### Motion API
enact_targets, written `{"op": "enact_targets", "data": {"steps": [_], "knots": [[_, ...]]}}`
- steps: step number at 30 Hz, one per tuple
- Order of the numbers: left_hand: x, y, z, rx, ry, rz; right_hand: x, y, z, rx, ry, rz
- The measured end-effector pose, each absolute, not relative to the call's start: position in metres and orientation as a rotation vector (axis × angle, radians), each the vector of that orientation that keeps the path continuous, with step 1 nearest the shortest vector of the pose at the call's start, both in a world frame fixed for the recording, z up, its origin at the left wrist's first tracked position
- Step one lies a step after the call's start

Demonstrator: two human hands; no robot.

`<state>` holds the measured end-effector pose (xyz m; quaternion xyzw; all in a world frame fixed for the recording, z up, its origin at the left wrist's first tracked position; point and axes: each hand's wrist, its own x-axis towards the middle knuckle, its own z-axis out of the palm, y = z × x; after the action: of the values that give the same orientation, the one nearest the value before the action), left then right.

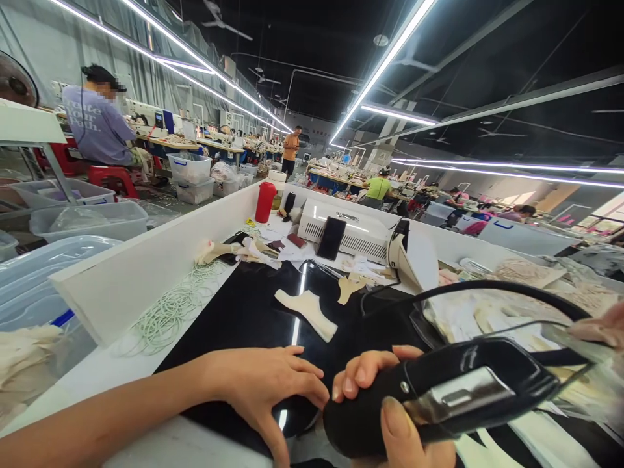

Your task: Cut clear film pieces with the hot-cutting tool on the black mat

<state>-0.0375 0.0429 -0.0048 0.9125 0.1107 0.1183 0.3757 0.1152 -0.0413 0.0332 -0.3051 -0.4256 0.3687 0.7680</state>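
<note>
My right hand (375, 390) is wrapped round the thick dark handle of a black corded handheld tool (478, 377), which has a glossy body and a slotted metal plate on its side. The tool is held above the right part of the worktable. My left hand (273, 390) is open over the near part of a glossy black board (229, 318), thumb and fingers apart. Beyond it, a cream, curved fabric piece (308, 312) lies flat on the board. A smaller cream piece (350, 288) is near the board's far edge.
Tangled pale green cord (175, 309) lies by the left white wall (146, 270). At the back are a red bottle (266, 201), a phone (331, 238) and a white vented machine (370, 237). Fabric (492, 312) heaps up on the right. Another person (95, 120) sits left.
</note>
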Motion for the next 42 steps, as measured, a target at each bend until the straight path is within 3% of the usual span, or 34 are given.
{"op": "enact_targets", "data": {"steps": [17, 24, 30, 42], "knots": [[-0.049, 0.048, -0.005, 2.520, 0.280, 0.412, 0.153, -0.027, 0.041, -0.687, -0.980, 0.683], [-0.064, 0.064, -0.001, 2.780, 0.512, 0.457, 0.174, -0.022, 0.039, -0.750, -0.952, 0.657], [-0.051, 0.049, -0.006, 2.753, 0.814, 0.746, 0.166, -0.022, 0.036, -0.766, -0.950, 0.622], [-0.013, -0.003, -0.003, 2.375, 0.860, 0.262, 0.163, -0.023, 0.021, -0.733, -0.981, 0.630]]}}
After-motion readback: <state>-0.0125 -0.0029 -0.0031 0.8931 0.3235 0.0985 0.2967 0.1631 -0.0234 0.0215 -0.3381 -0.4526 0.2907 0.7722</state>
